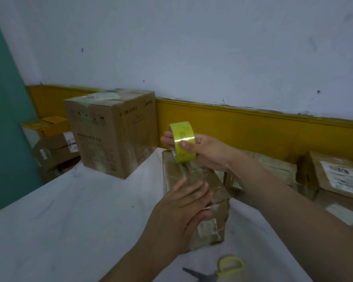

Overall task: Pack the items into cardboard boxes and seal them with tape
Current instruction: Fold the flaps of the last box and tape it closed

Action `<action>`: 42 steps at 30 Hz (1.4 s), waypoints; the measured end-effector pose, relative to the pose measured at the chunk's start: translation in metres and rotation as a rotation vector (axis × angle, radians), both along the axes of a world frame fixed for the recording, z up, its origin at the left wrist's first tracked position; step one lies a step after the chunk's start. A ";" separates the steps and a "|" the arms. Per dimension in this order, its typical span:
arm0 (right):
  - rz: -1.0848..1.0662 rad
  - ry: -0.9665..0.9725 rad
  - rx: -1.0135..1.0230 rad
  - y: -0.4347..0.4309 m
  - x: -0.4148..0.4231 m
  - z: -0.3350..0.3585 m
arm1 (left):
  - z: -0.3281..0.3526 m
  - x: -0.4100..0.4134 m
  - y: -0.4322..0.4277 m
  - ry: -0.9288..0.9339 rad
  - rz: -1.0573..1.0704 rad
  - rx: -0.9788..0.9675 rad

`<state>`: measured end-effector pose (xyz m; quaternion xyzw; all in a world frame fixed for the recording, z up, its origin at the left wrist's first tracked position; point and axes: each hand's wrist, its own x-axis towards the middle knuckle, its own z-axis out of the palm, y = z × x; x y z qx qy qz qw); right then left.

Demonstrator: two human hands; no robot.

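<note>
Tape roll, gripped in the right hand above the small box on the bench, should pull taut and straight while the left hand, fingers flat, smooths the strip.

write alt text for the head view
A person's right hand holds a yellow tape roll at the far end of a cardboard box on a white table, while the left hand presses flat on its taped top. Yellow-handled scissors lie nearby.

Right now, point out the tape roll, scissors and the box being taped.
tape roll point(182, 142), head view, yellow outer face
scissors point(230, 259), head view, yellow handle loop
small box point(214, 181), head view, bare top face
</note>
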<state>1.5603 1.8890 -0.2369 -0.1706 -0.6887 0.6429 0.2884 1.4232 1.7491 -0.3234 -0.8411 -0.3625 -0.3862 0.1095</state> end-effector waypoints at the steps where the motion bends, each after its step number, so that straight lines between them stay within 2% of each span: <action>1: -0.007 -0.006 -0.012 0.004 -0.002 0.000 | 0.001 0.000 -0.001 0.006 -0.001 0.002; 8: -0.061 -0.012 -0.047 0.020 -0.015 0.009 | 0.009 0.000 -0.001 0.035 -0.015 0.058; 12: -0.115 0.050 -0.340 0.024 -0.019 0.012 | 0.030 -0.017 0.006 0.021 -0.140 -0.134; 14: -0.155 0.005 -0.403 0.022 -0.025 0.014 | 0.041 -0.026 0.016 -0.144 -0.173 -0.266; 18: -0.148 0.049 -0.407 0.018 -0.031 0.019 | 0.049 -0.036 0.053 -0.844 0.138 -0.318; 20: -0.134 0.113 -0.489 0.016 -0.033 0.021 | 0.049 -0.037 0.078 -1.036 0.224 -0.566; 22: -0.160 0.170 -0.572 0.016 -0.036 0.022 | 0.048 -0.037 0.101 -1.120 0.240 -0.797; 27: -0.248 0.151 -0.565 0.016 -0.039 0.022 | 0.039 -0.027 0.127 -1.039 0.079 -0.957; 32: -0.250 0.232 -0.350 0.020 -0.044 0.021 | 0.024 -0.036 0.127 -1.089 -0.035 -0.923; 36: -0.304 0.231 -0.099 0.035 -0.042 0.028 | 0.018 -0.037 0.128 -1.008 -0.059 -0.860; 42: -0.336 0.169 -0.041 0.057 -0.036 0.021 | 0.015 -0.038 0.131 -0.966 -0.176 -0.854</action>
